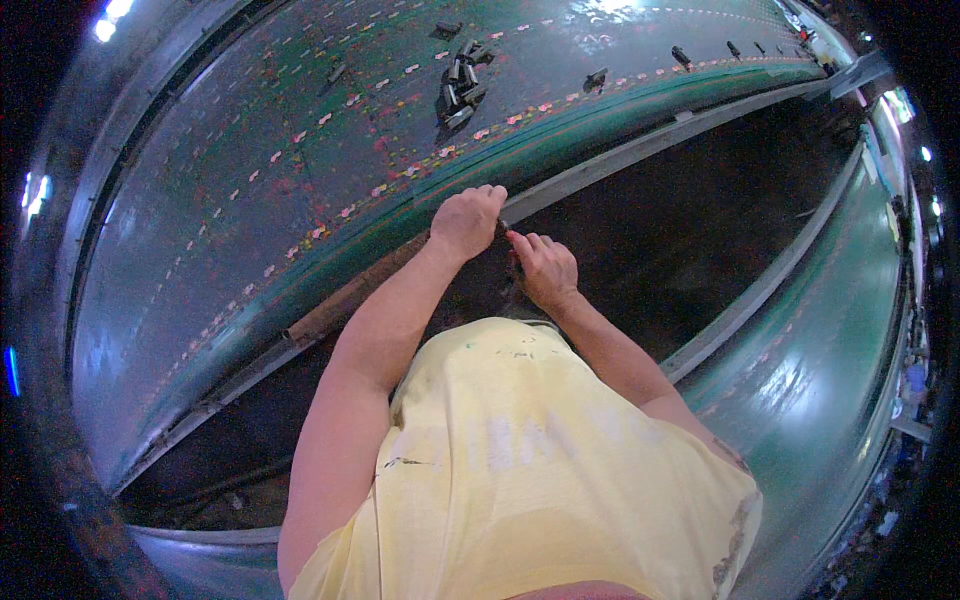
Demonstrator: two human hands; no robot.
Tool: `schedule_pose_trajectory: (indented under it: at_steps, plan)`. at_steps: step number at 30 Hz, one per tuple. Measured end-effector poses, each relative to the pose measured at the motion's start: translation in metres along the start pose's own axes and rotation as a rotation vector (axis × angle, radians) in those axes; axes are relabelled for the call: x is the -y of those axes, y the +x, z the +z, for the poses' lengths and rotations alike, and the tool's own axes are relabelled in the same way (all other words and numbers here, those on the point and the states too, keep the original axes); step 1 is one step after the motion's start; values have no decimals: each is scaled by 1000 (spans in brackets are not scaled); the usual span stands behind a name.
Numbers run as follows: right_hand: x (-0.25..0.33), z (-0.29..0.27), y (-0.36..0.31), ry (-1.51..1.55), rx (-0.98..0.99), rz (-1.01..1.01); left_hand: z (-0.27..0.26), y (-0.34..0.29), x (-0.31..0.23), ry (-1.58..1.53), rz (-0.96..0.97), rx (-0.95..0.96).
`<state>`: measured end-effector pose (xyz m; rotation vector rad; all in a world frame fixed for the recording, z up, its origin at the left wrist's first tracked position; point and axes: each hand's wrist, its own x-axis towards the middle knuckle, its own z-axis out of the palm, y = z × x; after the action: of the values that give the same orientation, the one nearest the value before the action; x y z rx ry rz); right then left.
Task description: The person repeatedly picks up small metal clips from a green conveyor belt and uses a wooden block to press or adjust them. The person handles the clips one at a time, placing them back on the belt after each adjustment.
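Observation:
My left hand [467,222] is closed at the near edge of a long green table, right by the grey metal rail [620,155]. Whatever its fingers hold is hidden behind them. Just to the right and a little nearer, my right hand [546,270] is closed around a small dark object with a bit of red by the thumb. Its kind is too small and dim to tell. The object's thin end points toward my left hand. A brown, rusty-looking bar [355,290] runs along the table edge beneath my left forearm.
Small flowers and marks are printed over the green table top [230,290]. A heap of small metal blocks [460,85] lies there, with single ones [596,79] spaced toward the far right. Behind a dark gap, a second green table [800,390] stands to my right.

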<state>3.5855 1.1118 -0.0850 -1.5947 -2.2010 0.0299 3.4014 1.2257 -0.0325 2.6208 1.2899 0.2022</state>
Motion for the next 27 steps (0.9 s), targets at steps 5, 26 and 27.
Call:
schedule_pose_trajectory:
  at_steps: [5,26,27]
  plan:
    - [0,23,-2,73,-181,96,-2,-2,-1,-15,14,-3]
    - [6,31,-27,801,97,518,-4,-2,3,-96,16,3]
    - [7,18,-22,719,111,503,-5,-4,2,-102,23,18]
